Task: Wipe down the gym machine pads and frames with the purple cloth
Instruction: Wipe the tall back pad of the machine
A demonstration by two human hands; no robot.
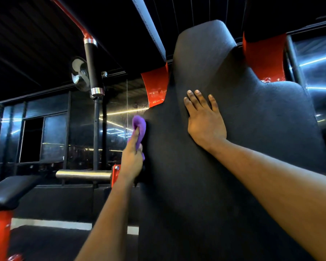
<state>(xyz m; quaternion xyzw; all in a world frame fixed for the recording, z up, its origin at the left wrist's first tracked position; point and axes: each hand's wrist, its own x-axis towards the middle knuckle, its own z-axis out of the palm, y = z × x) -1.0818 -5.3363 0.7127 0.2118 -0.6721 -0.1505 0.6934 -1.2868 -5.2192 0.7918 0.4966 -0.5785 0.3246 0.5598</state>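
Tall black back pad (233, 147) fills the middle and right of the view, upright, narrowing to a rounded headrest at the top. Textured surface, dull sheen.

Left hand (132, 157) grips the purple cloth (139, 127), fingers curled round the lower part of it, index finger lying up along the fabric. The cloth is bunched, its top standing above the fingertips, and it sits against the left edge of the pad, about halfway up. Whether the cloth wraps behind the edge cannot be told.

Right hand (204, 119) lies flat on the pad's front face, fingers straight and slightly spread, pointing up; palm pressed to the surface, holding nothing. It is higher than the left hand and well to its right.

Red frame plates (155, 85) show behind the pad on both sides near the shoulder line. To the left, a black padded handle (92, 66) with chrome collars hangs from a red tube. Behind it, a wall fan (79, 73). Lower left: a chrome bar (83, 174) pointing left from a red bracket, and a black bench pad (11, 191) on a red stand. Mirrored or glass wall panels behind reflect strip lights.
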